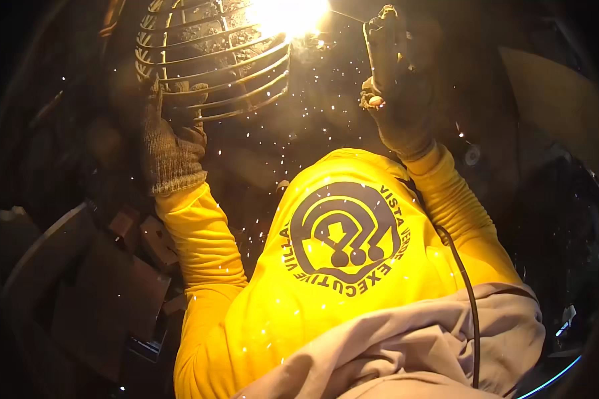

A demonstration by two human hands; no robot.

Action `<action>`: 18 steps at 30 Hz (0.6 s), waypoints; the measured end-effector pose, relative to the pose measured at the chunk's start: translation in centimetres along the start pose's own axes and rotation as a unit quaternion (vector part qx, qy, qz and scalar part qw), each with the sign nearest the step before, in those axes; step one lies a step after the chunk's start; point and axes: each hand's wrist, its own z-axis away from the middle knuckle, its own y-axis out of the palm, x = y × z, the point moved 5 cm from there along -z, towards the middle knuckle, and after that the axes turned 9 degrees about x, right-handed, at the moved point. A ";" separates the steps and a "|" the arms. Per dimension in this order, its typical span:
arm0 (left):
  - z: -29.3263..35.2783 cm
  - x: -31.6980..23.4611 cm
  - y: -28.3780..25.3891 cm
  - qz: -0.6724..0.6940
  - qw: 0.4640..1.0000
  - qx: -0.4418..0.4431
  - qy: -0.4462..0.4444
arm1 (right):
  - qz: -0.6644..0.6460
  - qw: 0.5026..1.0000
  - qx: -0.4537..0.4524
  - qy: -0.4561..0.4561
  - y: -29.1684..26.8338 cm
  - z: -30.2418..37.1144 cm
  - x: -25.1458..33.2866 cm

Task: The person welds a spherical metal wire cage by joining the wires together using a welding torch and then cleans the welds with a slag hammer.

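Head view shows the left hand (pixel 170 149), in a grey knitted glove, with its fingers curled around the lower bars of a round cage of curved grey metal wire (pixel 213 56), gripping it from the near rim. The right hand (pixel 396 110), also gloved, is closed around a dark welding electrode holder (pixel 384 43) whose thin rod (pixel 345 14) runs leftward from the fingertips to the white-hot arc (pixel 289 13) on the cage's far right edge. To do this weld well, I judge the left fingers should keep the cage from turning while the right wrist stays steady, so the rod tip meets the wire joint without wandering; sparks scatter below both hands. Counted: one cage, one holder, one rod, one arc, two gloved hands, and one black cable (pixel 469 299) trailing down behind the right forearm over the yellow sleeve (pixel 466 226).
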 end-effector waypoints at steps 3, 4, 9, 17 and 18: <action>0.1 -0.3 0.6 -0.083 0.996 0.017 0.025 | 0.007 0.999 -0.002 0.033 0.0 0.2 0.1; 0.0 -0.4 0.6 -0.088 0.995 0.020 0.030 | -0.022 0.998 -0.015 0.048 0.1 0.0 0.3; -0.6 0.6 -2.5 0.231 0.967 -0.022 -0.110 | 0.117 0.993 0.027 -0.018 -0.5 -1.4 2.3; -0.7 0.6 -3.4 0.143 0.974 -0.146 -0.098 | -0.006 0.996 0.026 0.085 0.8 -0.2 -0.3; -0.5 0.5 -3.4 0.119 0.967 -0.199 -0.103 | 0.006 0.995 0.030 0.097 0.9 -0.3 -0.4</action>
